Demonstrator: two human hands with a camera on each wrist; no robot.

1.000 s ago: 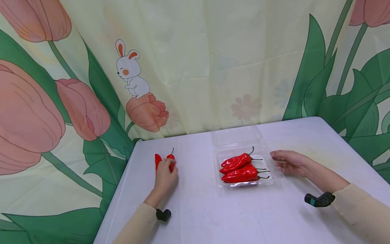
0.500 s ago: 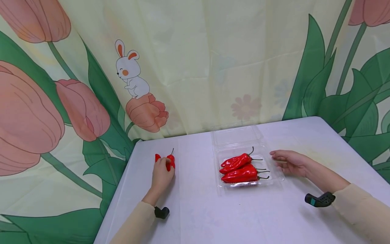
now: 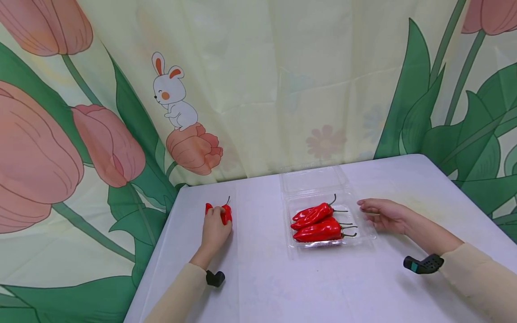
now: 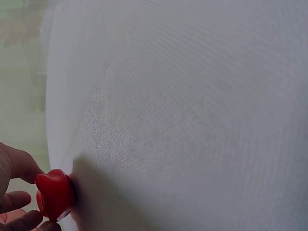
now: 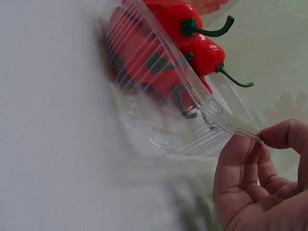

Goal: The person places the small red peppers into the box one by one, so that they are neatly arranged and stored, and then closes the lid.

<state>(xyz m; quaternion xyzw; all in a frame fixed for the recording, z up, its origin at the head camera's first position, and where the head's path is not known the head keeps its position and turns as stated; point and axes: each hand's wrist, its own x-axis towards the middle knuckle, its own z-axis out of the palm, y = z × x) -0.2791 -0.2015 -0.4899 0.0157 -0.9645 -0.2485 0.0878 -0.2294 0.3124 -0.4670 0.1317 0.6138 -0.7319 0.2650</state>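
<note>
On the left of the table, my left hand [image 3: 215,229] grips a red pepper [image 3: 228,215] with a thin stem pointing away. Another red part [image 3: 208,207] shows past the fingers; whether it belongs to a second pepper is hidden. The left wrist view has thumb and fingers around the red pepper [image 4: 57,195], seen end-on near the table. My right hand [image 3: 385,214] pinches the rim corner of a clear plastic container [image 5: 192,91] between thumb and fingers. Inside it lie several red peppers [image 3: 319,231], dark green stems toward the right hand.
The container's hinged lid [image 3: 314,179] lies folded back toward the curtain. A white cloth covers the table [image 3: 274,287]. Behind stands a printed curtain [image 3: 250,89] with tulips and a rabbit. Black wrist cameras sit on both forearms.
My left hand has shifted slightly left and its hold on the pepper has moved, baring more of the pepper's right side. The right hand and container stay put.
</note>
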